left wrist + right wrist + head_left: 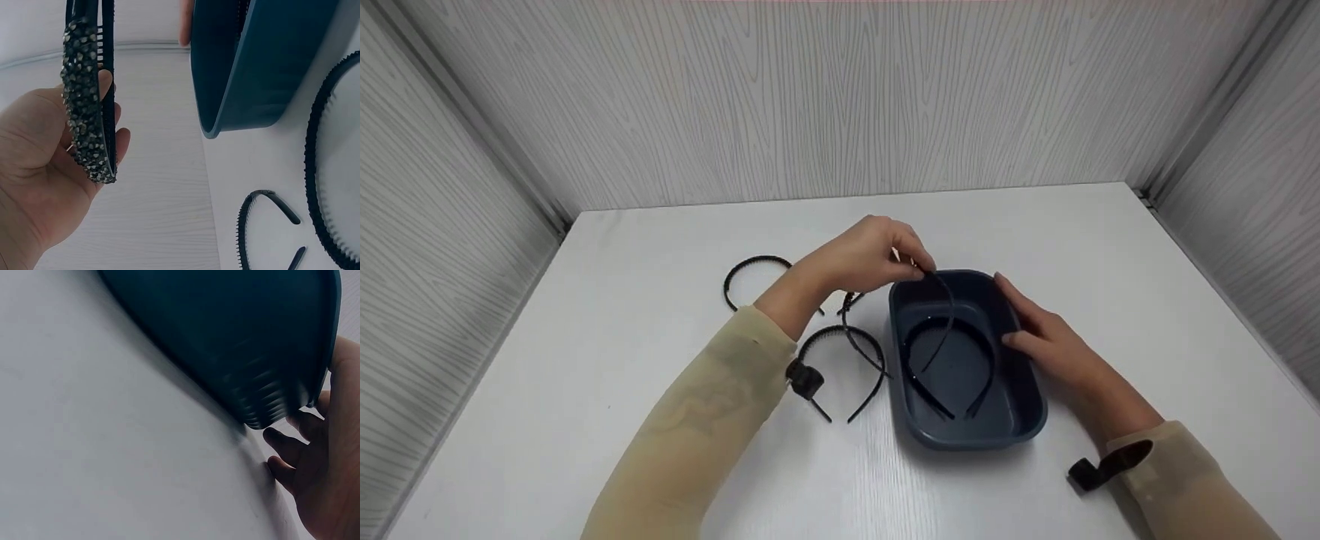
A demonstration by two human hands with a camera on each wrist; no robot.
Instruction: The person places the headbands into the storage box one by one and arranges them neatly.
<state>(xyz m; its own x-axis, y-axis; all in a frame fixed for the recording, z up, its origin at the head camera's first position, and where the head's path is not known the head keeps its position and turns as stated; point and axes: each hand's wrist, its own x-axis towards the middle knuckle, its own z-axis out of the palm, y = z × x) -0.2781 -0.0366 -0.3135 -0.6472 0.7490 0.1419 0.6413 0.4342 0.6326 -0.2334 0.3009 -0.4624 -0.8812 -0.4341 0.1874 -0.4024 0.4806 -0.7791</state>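
Note:
My left hand (870, 255) pinches a black headband (84, 101) by its curved top, over the left side of a dark blue plastic basin (975, 441). Small faceted beads cover that headband's top; its two ends hang downward. My right hand (1046, 341) grips the basin's right wall, thumb over the rim and fingers outside, as the right wrist view partly shows. Inside the basin lies another dark headband (990, 352). Left of the basin, a toothed black headband (840, 328) rests on the table, and a further headband (757, 259) lies behind my left forearm, partly hidden.
The white table (585, 360) is bounded by pale wood-grain panels at the back (840, 105) and both sides. Each wrist carries a small black camera, such as the left one (805, 379).

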